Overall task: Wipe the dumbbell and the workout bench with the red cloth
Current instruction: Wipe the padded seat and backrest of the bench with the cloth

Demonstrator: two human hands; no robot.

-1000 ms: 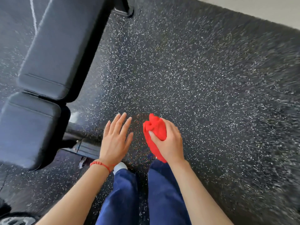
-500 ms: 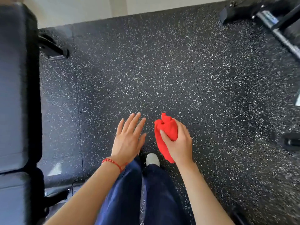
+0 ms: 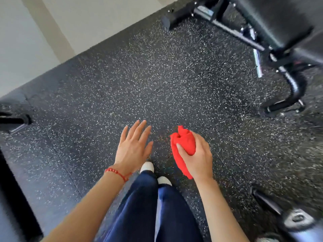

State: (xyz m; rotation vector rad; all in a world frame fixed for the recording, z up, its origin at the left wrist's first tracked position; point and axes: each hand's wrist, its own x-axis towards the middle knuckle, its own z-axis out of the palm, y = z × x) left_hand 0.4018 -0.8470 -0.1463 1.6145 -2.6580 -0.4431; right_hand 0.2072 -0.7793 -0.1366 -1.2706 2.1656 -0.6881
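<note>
Right hand [image 3: 197, 158] still clutching red cloth [image 3: 183, 145]; left hand [image 3: 133, 145] spread; bench [image 3: 279, 23] now upper right.

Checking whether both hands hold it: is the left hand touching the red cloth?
Apart. The head view shows speckled floor between the open left hand and the red cloth, which only the right hand grips.

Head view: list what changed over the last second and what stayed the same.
The view swung right: the bench that filled the left side a second ago is gone from there, and another bench with its frame now shows at upper right, a pale wall at upper left. Nothing was grabbed or released. Same as before: the right hand grips the bunched red cloth, the left hand is open and empty, both over the floor.
</note>
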